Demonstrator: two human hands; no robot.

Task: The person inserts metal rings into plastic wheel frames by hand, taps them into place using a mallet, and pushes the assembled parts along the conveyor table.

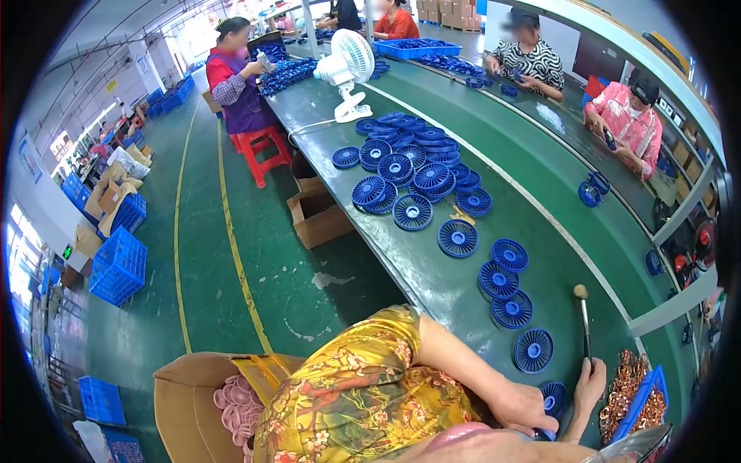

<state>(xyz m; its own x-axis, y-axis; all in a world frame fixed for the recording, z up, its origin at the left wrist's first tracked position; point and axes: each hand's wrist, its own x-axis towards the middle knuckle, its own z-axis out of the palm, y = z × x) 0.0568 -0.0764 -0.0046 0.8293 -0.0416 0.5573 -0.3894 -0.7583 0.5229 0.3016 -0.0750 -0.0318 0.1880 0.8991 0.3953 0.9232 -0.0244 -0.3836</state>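
Note:
My left hand (pixel 523 405) is closed, its fingers curled down at a small blue part whose shape is mostly hidden. Right beside it lies a blue round grille (pixel 553 397), partly covered by that hand. In my right hand (pixel 591 383) is a long-handled brush (pixel 584 324), its pale tip pointing away from me. Further blue grilles, such as one just ahead (pixel 533 350), form a loose line up the green table (pixel 463 297) towards a large heap of grilles (pixel 413 166). Copper-coloured metal pieces (pixel 624 393) lie right of my right hand, against a blue tray (pixel 644 403).
A white clip fan (pixel 347 69) stands beyond the heap. Co-workers sit at the far left (pixel 239 85), far right (pixel 529 58) and right (pixel 633 123). A carton of pink rings (pixel 193 409) is at my left; a metal frame post (pixel 675 305) rises at the right.

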